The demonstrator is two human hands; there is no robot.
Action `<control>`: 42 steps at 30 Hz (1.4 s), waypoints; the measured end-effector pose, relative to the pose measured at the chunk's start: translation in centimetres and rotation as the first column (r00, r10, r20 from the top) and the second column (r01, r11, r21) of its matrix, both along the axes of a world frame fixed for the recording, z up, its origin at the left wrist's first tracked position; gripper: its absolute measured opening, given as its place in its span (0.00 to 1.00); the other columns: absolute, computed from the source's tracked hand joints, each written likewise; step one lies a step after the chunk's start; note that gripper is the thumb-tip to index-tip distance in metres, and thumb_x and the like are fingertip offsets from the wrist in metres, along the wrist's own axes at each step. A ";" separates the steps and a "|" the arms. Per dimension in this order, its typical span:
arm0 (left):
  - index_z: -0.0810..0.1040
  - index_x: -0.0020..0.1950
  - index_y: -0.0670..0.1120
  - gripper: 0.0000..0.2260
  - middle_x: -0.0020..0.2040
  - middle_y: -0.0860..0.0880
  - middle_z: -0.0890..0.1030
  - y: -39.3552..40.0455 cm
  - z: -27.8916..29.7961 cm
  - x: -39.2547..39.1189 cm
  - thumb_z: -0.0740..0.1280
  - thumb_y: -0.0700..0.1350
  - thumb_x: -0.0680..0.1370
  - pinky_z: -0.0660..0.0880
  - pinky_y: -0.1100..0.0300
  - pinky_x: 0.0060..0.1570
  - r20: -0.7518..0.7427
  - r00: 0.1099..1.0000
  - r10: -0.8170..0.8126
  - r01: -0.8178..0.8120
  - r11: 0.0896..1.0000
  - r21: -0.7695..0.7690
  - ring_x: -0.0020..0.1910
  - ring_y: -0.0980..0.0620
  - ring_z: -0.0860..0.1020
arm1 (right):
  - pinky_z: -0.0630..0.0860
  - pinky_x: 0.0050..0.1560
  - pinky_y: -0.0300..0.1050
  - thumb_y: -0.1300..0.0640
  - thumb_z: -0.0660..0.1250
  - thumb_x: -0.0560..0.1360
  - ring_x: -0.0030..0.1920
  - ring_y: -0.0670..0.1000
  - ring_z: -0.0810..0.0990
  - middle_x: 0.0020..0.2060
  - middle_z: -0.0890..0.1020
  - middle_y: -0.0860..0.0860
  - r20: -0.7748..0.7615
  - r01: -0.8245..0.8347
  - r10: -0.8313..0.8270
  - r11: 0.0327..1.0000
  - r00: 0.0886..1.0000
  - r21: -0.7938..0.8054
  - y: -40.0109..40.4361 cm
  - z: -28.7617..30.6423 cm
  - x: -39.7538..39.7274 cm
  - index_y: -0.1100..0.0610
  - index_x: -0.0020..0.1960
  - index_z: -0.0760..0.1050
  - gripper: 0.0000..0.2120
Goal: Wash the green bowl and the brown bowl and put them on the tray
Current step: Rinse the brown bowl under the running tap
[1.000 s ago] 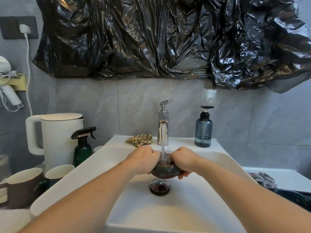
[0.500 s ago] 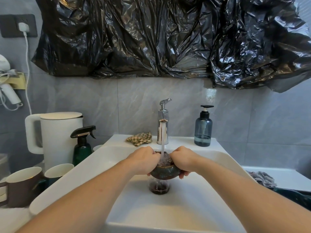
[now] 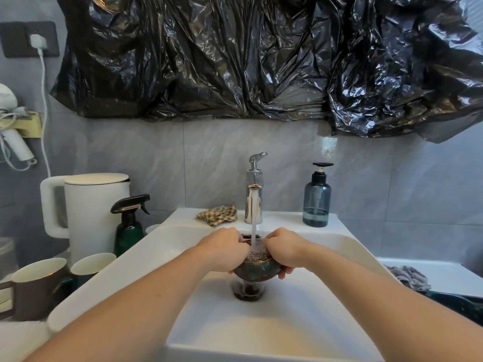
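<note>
Both hands are on the bowl: left hand [image 3: 222,248] curled round its left side, right hand [image 3: 283,248] curled round its right, thumbs over the rim and fingertips showing underneath. I hold the bowl [image 3: 256,270] above the drain [image 3: 247,292] of the sink [image 3: 347,246], straight under the tap [image 3: 254,190], with the stream [image 3: 253,231] falling into its middle.

To rinse it well, I judge I should keep it level enough to fill, then tip it away from me so the water carries the dirt out, turning it in my grip so every part of the rim passes under the stream. Wet glaze is likely slippery, so my fingers underneath should bear the weight rather than my thumbs.

It looks small and round, with a dark mottled glaze of brown and blue-green outside and a pale thin rim. Inside, the water is frothing. I cannot tell for sure whether this is the green or the brown one. No tray is plainly in view.
</note>
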State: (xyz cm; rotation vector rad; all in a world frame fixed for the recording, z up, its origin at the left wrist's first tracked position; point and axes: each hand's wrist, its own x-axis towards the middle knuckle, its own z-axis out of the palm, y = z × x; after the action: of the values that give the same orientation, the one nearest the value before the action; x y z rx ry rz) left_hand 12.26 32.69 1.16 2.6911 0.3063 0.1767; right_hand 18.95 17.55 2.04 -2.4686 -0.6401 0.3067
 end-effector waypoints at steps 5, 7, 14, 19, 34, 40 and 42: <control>0.82 0.48 0.48 0.10 0.37 0.48 0.85 0.1 0.0 0.0 0.60 0.45 0.78 0.83 0.50 0.49 -0.032 0.999 0.003 -0.003 1.000 -0.003 0.37 0.51 0.85 | 0.74 0.27 0.37 0.55 0.50 0.86 0.28 0.50 0.82 0.47 0.83 0.59 -0.007 -0.006 0.006 1.000 1.000 0.002 0.0 -0.1 0.0 0.59 0.65 0.74 0.17; 0.81 0.46 0.48 0.09 0.38 0.48 0.85 0.2 0.0 -0.1 0.61 0.46 0.78 0.84 0.48 0.51 -0.037 0.999 -0.001 0.000 1.000 -0.016 0.38 0.50 0.86 | 0.74 0.27 0.37 0.55 0.51 0.86 0.28 0.50 0.82 0.47 0.84 0.58 -0.002 -0.007 0.007 1.000 1.000 -0.005 -0.1 -0.1 0.0 0.58 0.66 0.74 0.17; 0.74 0.34 0.48 0.10 0.27 0.51 0.77 0.4 0.1 0.2 0.62 0.40 0.75 0.73 0.57 0.34 -0.035 0.999 -0.023 0.022 0.999 -0.034 0.32 0.50 0.78 | 0.73 0.26 0.39 0.62 0.53 0.80 0.28 0.50 0.83 0.44 0.84 0.57 -0.019 -0.032 0.032 0.999 0.999 0.001 -0.3 0.1 -0.3 0.59 0.68 0.72 0.19; 0.75 0.33 0.46 0.12 0.24 0.50 0.76 1.1 0.2 -0.1 0.61 0.40 0.76 0.69 0.60 0.29 -0.034 0.999 -0.013 0.011 0.998 -0.060 0.30 0.48 0.74 | 0.73 0.28 0.39 0.63 0.52 0.80 0.30 0.52 0.84 0.43 0.85 0.57 -0.049 -0.059 0.059 0.998 0.997 0.014 0.0 0.3 -0.5 0.59 0.69 0.71 0.20; 0.71 0.31 0.49 0.13 0.30 0.49 0.73 1.2 -0.1 -1.6 0.62 0.46 0.76 0.71 0.52 0.38 0.054 0.999 0.001 -0.001 1.000 0.017 0.35 0.46 0.73 | 0.73 0.29 0.39 0.64 0.51 0.80 0.30 0.51 0.84 0.46 0.85 0.58 -0.118 -0.068 0.072 0.997 0.990 0.043 0.2 -0.3 -0.8 0.57 0.73 0.67 0.22; 0.68 0.29 0.49 0.14 0.29 0.50 0.69 1.1 0.1 -2.0 0.62 0.44 0.76 0.65 0.55 0.35 0.012 1.000 -0.004 0.003 0.998 0.064 0.35 0.46 0.70 | 0.76 0.33 0.40 0.64 0.51 0.80 0.37 0.52 0.84 0.49 0.83 0.55 -0.173 -0.103 0.103 0.995 0.980 0.008 0.6 -0.9 -1.3 0.54 0.78 0.60 0.27; 0.69 0.30 0.48 0.14 0.30 0.50 0.68 1.1 0.1 -2.0 0.63 0.44 0.76 0.64 0.55 0.35 0.000 1.000 -0.008 0.008 0.996 0.085 0.35 0.46 0.69 | 0.77 0.34 0.41 0.64 0.51 0.80 0.37 0.52 0.84 0.51 0.81 0.54 -0.187 -0.114 0.112 0.993 0.976 -0.003 0.6 -0.9 -1.5 0.54 0.79 0.58 0.28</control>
State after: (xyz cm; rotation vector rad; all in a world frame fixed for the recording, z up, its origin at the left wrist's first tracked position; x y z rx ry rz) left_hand 10.23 33.77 1.23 2.7760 0.2945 0.1926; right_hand 17.48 18.16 1.10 -2.3844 -0.7010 0.5809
